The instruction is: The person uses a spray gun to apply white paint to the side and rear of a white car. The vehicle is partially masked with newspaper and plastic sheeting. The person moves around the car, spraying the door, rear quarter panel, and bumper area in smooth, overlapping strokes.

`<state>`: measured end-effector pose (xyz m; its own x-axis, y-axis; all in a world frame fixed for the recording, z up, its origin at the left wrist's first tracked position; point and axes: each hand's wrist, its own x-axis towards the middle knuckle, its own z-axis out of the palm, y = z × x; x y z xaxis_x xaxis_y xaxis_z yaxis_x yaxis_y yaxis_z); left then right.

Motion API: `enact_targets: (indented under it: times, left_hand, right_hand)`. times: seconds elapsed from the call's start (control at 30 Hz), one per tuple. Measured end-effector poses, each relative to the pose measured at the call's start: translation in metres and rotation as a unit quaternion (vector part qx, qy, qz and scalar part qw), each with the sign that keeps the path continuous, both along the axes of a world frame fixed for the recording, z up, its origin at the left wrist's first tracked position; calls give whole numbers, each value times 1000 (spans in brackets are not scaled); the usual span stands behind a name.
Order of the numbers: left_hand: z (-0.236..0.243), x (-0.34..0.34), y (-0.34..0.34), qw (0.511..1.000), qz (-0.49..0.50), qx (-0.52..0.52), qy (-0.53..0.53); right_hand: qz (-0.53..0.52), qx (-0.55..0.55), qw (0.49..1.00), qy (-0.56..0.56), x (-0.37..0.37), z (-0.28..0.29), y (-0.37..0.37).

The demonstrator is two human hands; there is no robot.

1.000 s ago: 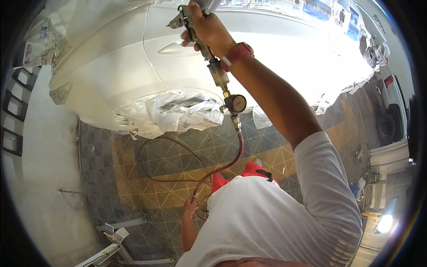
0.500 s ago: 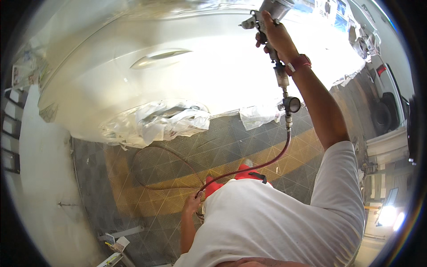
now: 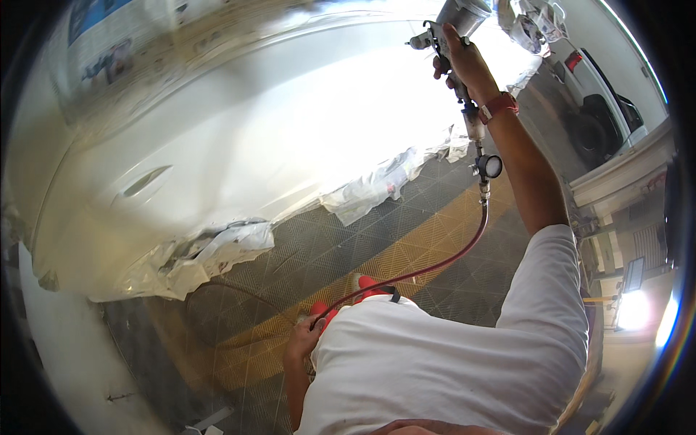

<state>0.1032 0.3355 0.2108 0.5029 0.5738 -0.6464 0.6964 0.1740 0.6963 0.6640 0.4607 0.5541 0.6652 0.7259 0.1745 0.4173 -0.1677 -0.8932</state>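
Note:
My right hand (image 3: 467,67), a red band at its wrist, grips a metal spray gun (image 3: 439,45) with a silver cup (image 3: 464,16) on top. The nozzle points left, over the pale, shiny car body panel (image 3: 239,138). Below the grip hang a cloudy filter (image 3: 474,125) and a round pressure gauge (image 3: 491,167). From there a dark red air hose (image 3: 464,250) curves down to my left hand (image 3: 302,337), which is closed around it by my waist. Spray mist whitens part of the panel. Whether the trigger is pulled I cannot tell.
Crumpled masking sheets (image 3: 217,254) line the panel's lower edge, and printed paper (image 3: 130,43) covers its upper part. The hose loops over the tiled grey and yellow floor (image 3: 406,217). A white vehicle (image 3: 605,94) stands far right, and a bright lamp (image 3: 633,310) glows at lower right.
My view has turned and shifted right along the car, so the door handle recess sits farther left. The spray gun has moved along with it, still in my right hand.

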Motion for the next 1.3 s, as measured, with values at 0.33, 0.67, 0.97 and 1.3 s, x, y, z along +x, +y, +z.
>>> enact_targets:
  times: [0.33, 0.67, 0.97, 1.3]
  left_hand:
    - [27, 85, 1, 1000, 0, 2, -20]
    - [58, 93, -1, 1000, 27, 14, 3]
    - [53, 8, 13, 997, 26, 48, 58]
    - [-3, -190, 13, 996, 44, -77, 32]
  right_hand:
    - [-89, 20, 995, 42, 165, -13, -14]
    - [-275, -19, 954, -115, 252, 0, 10]
    - [-29, 6, 998, 54, 84, 0, 48]
    - [146, -13, 986, 78, -229, 11, 103]
